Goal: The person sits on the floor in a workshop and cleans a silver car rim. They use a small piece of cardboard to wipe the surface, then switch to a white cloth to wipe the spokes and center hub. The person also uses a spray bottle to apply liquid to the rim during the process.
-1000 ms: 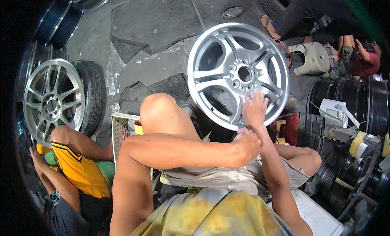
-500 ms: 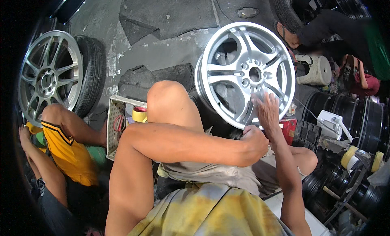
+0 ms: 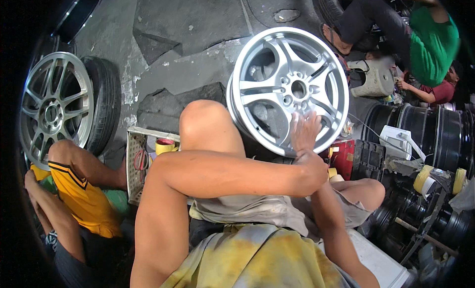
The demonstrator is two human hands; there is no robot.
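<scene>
A silver multi-spoke alloy wheel rim stands tilted in front of my knees. My right hand lies over its lower spokes with the fingers stretched out; they are smeared by motion. Whether anything is under that palm is hidden. My left hand is closed at the rim's near edge and overlaps my right wrist. Its fingertips are out of sight, so what it grips does not show. My bent left knee rises beside the rim.
At left, another alloy wheel leans by a tyre, near a seated person in yellow shorts. A crate holds scissors and yellow tape. Dark rims, a stool and a person in green are at right.
The wheel and surroundings have shifted left in the picture. My right hand has moved inward across the spokes, and its wrist now meets my left hand. The person in green shows more fully.
</scene>
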